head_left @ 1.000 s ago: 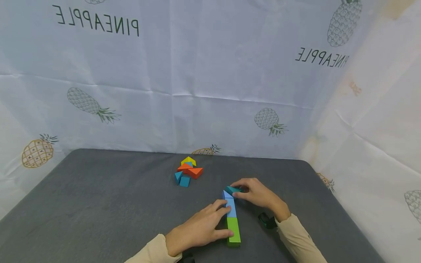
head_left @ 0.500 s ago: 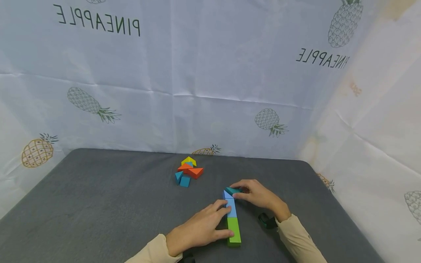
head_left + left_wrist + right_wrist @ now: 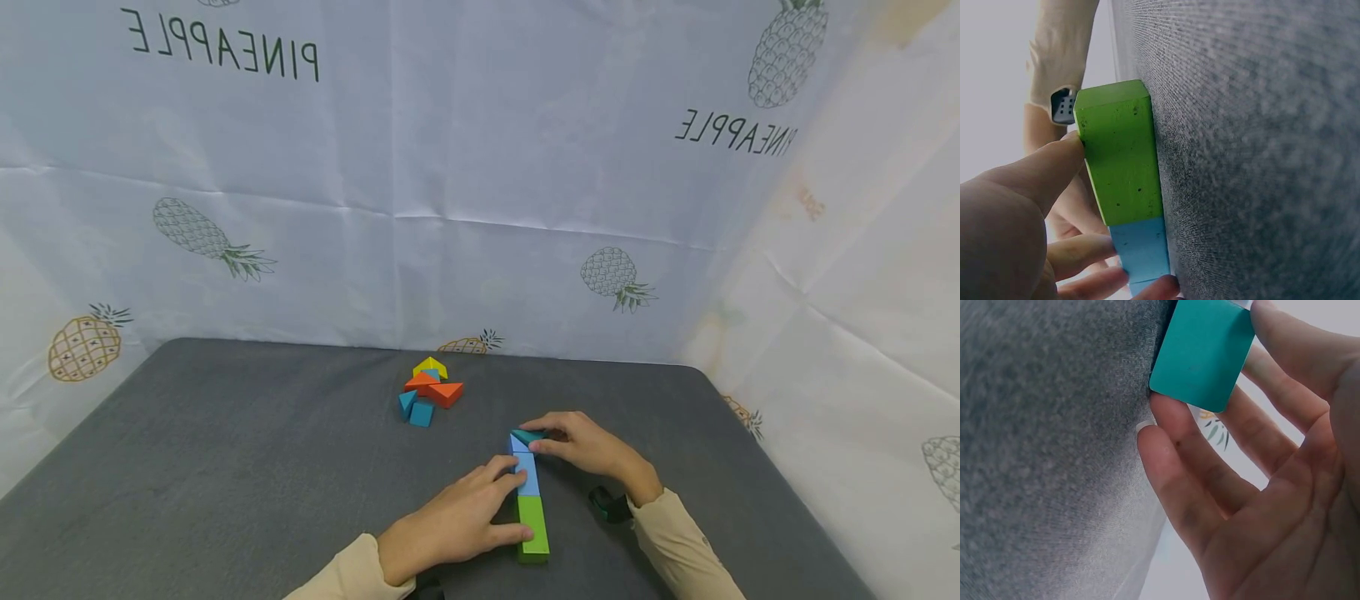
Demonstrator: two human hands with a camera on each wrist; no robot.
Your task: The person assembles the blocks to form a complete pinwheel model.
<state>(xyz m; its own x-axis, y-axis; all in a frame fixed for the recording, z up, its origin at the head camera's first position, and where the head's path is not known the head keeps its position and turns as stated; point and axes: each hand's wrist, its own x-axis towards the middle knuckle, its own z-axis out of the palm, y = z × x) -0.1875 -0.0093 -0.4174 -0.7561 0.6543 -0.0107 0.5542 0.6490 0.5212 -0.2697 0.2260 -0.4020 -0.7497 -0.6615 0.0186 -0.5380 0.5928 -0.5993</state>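
At the far end of a straight line of blocks on a gray table [image 3: 225, 450], a person's right hand [image 3: 588, 446] pinched a teal block [image 3: 1204, 353] between thumb and fingers, beside a light blue triangle [image 3: 517, 444]; whether the 2 touched was hard to tell. The left hand [image 3: 457, 518], fingers loosely spread and gripping nothing, touched a green block [image 3: 533, 525] and a light blue block [image 3: 528, 479]. Farther off lay a colorful block cluster [image 3: 423, 385].

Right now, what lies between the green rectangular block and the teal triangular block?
In the head view, a light blue rectangular block and a light blue triangular block lie between the green rectangular block and the teal triangular block.
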